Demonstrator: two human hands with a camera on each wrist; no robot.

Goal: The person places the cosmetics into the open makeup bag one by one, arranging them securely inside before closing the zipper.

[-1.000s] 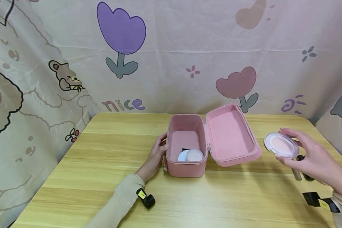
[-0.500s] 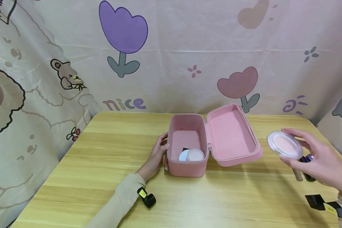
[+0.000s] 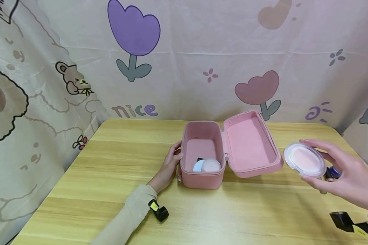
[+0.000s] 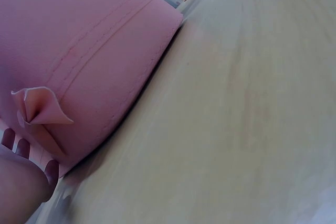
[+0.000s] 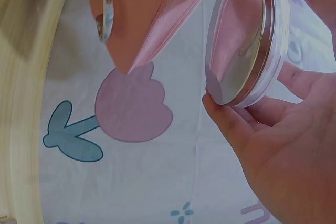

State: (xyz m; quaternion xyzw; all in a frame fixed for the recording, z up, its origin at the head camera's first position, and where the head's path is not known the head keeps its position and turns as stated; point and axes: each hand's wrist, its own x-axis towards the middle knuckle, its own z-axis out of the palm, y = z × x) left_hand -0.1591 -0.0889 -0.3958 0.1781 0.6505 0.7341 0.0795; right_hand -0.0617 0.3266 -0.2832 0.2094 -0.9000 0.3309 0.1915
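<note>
My right hand (image 3: 346,175) pinches a round makeup compact (image 3: 303,159) by its clear rim, above the table at the right. In the right wrist view, a mirrored face of the compact (image 5: 244,51) reflects pink. An open pink cosmetic case (image 3: 202,180) stands mid-table, its lid (image 3: 251,144) swung out to the right. Inside the case's near end lie a round pale container (image 3: 211,165), a light-blue disc (image 3: 198,165) and a small dark item, partly covered. My left hand (image 3: 167,168) rests against the case's left wall, fingertips near a pink fabric tab (image 4: 42,108).
Behind and partly under my right hand lie a purple-blue item (image 3: 335,172) and dark slim items on the wooden table (image 3: 125,163), mostly hidden. A printed cloth (image 3: 184,68) hangs along the table's back edge.
The compact shifts slightly right, then back left toward the case lid, staying in my right hand. My left hand and the case keep their places, while the head view drifts slightly.
</note>
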